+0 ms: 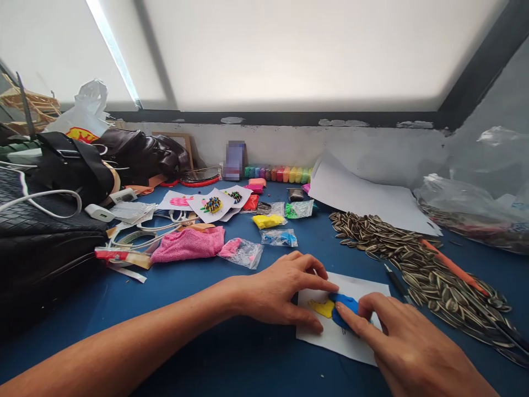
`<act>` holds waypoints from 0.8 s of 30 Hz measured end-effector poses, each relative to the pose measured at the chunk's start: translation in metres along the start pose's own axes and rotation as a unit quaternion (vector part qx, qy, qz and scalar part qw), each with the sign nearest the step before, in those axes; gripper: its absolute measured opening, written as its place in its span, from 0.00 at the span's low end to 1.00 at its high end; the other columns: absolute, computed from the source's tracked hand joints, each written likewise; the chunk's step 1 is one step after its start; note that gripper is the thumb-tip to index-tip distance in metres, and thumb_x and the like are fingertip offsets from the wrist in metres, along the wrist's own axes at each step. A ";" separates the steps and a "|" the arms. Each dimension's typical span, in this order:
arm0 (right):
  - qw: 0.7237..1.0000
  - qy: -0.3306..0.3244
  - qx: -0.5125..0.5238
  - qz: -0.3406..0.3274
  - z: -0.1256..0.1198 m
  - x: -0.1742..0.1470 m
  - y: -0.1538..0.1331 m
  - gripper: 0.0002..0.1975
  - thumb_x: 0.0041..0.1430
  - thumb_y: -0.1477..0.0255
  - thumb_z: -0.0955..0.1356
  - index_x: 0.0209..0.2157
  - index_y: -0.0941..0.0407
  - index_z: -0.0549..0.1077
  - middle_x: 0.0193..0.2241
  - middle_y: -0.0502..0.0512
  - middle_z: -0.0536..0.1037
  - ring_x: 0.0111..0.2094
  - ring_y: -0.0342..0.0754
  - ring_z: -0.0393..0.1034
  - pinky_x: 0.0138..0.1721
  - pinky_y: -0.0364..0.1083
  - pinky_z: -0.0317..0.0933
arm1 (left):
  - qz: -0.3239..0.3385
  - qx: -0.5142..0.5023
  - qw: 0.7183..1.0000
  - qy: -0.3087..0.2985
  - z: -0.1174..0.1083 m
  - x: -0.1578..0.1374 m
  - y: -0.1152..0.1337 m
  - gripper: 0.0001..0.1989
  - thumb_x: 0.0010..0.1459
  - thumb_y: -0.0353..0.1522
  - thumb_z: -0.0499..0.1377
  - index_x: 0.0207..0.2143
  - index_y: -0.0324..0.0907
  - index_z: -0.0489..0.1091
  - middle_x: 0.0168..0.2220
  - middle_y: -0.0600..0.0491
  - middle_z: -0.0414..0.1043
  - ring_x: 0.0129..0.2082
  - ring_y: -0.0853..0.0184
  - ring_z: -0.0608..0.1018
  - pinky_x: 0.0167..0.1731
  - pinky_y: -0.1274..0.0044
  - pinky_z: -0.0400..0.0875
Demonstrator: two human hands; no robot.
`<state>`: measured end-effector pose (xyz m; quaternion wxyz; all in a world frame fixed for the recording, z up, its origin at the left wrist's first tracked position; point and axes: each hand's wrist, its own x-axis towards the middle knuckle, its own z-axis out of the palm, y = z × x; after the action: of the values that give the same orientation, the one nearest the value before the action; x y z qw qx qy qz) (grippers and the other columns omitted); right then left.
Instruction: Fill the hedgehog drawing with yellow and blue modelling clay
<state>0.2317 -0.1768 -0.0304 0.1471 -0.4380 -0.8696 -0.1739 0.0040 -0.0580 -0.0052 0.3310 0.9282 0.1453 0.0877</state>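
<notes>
A small white sheet of paper lies on the blue table in front of me, with a flat yellow clay shape and a blue clay piece side by side on it. My left hand rests at the sheet's left edge, fingers apart, a fingertip close to the top of the blue clay. From the right, my right hand presses a digit onto the blue clay, while a bent finger touches near its right edge. Some of the blue clay is hidden under that hand.
Sunflower seeds lie heaped at right, with tweezers and an orange tool. Beyond my hands are clay packets, a pink cloth and decorated paper cards. A black bag stands at left.
</notes>
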 end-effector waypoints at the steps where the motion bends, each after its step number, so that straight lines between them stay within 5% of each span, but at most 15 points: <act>1: 1.000 -0.001 -0.002 -0.001 -0.001 0.001 0.000 0.23 0.56 0.84 0.60 0.50 0.55 0.73 0.34 0.57 0.72 0.29 0.45 0.69 0.28 0.42 0.65 | 0.000 0.000 1.000 -0.001 0.000 0.000 0.000 0.28 0.61 0.46 0.60 0.59 0.43 0.68 0.55 0.46 0.64 0.54 0.59 0.65 0.59 0.68 0.58; 11: 1.000 0.018 0.000 -0.010 0.003 -0.001 -0.002 0.26 0.56 0.84 0.60 0.54 0.54 0.72 0.35 0.58 0.73 0.30 0.46 0.69 0.30 0.43 0.65 | 0.000 -0.002 1.000 0.000 -0.001 0.000 0.000 0.27 0.60 0.46 0.61 0.58 0.45 0.68 0.55 0.46 0.64 0.55 0.58 0.66 0.59 0.67 0.58; 24: 0.999 0.022 0.033 -0.012 -0.005 0.002 -0.003 0.25 0.53 0.85 0.60 0.49 0.54 0.75 0.35 0.57 0.74 0.31 0.45 0.71 0.31 0.41 0.64 | -0.001 -0.007 1.000 0.000 0.000 0.000 -0.001 0.26 0.60 0.46 0.62 0.58 0.48 0.69 0.55 0.47 0.64 0.55 0.58 0.66 0.59 0.66 0.58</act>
<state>0.2286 -0.1788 -0.0257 0.1785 -0.4186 -0.8766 -0.1562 0.0034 -0.0573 -0.0059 0.3379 0.9256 0.1455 0.0886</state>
